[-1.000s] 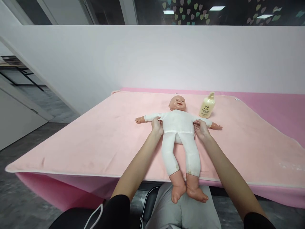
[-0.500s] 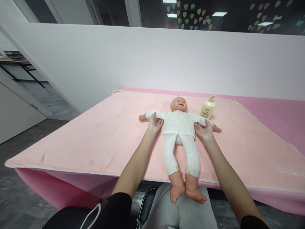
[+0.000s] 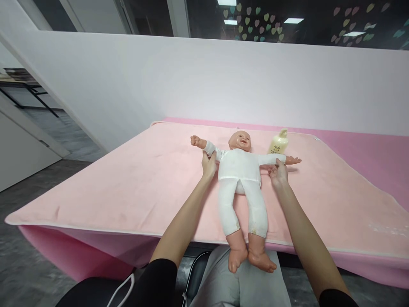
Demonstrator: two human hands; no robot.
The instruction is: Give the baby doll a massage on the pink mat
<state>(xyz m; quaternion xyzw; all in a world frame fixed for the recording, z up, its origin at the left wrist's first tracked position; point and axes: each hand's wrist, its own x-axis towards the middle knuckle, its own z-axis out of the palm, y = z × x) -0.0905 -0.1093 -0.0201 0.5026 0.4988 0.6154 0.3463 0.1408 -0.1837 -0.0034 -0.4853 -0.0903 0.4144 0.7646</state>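
Note:
A baby doll (image 3: 240, 166) with a white cloth body lies on its back on a pink blanket (image 3: 128, 183), its bare feet hanging past the front edge. My left hand (image 3: 209, 164) grips the doll's arm on the left side of the view, thumb on top and fingers underneath. That arm is raised and points up and outward. On the other side my right hand (image 3: 279, 171) holds the doll's other arm near the wrist, lifted a little off the blanket. Some fingers of both hands are hidden beneath the sleeves.
A pale yellow pump bottle (image 3: 278, 143) stands just behind the doll's arm on the right. Behind the table rises a white wall (image 3: 204, 81) with a dark window above. A black chair (image 3: 92, 292) is at the lower left.
Both doll arms have been raised by my hands; the left-side arm has swung up more, towards the head. My right hand has shifted slightly outward, towards the doll's wrist.

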